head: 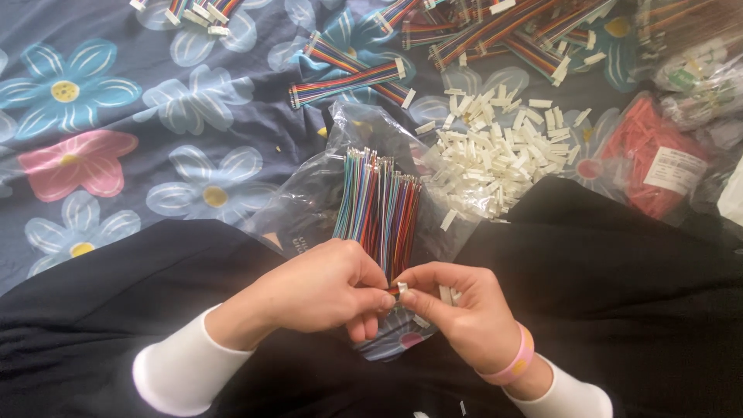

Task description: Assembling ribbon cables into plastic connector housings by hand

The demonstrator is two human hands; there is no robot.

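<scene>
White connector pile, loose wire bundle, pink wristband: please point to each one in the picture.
White connector pile [495,155], head view, middle of the heap.
Loose wire bundle [379,205], head view, mid-length of the strands.
Pink wristband [517,362], head view, band on right wrist.

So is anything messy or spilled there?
Yes. The small white connectors lie in a loose heap straight on the flowered cloth, with strays scattered around it, not in a bag. The coloured wires poke out of their open clear bag. Both hands pinch something small; nothing looks broken.
</scene>
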